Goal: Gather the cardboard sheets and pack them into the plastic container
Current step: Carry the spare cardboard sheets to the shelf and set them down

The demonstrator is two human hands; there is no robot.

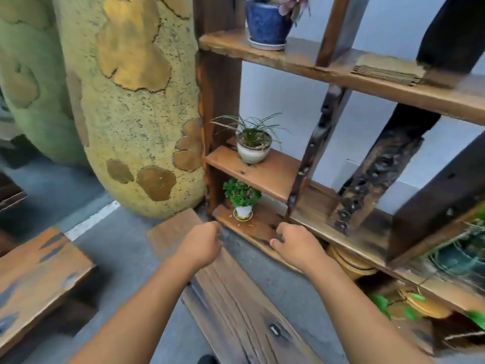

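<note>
A flat stack of brown cardboard sheets lies on the upper plank of a rough wooden shelf unit, at the upper right, far above both hands. My left hand is held low in front of the shelf with its fingers curled into a loose fist, holding nothing. My right hand hovers beside it near the lowest plank, fingers bent and slightly apart, also holding nothing. No plastic container is in view.
Potted plants stand on the shelves: a blue pot on top, a white pot in the middle, a small green plant at the bottom. A wooden bench runs below my arms. A large yellow pillar stands at left.
</note>
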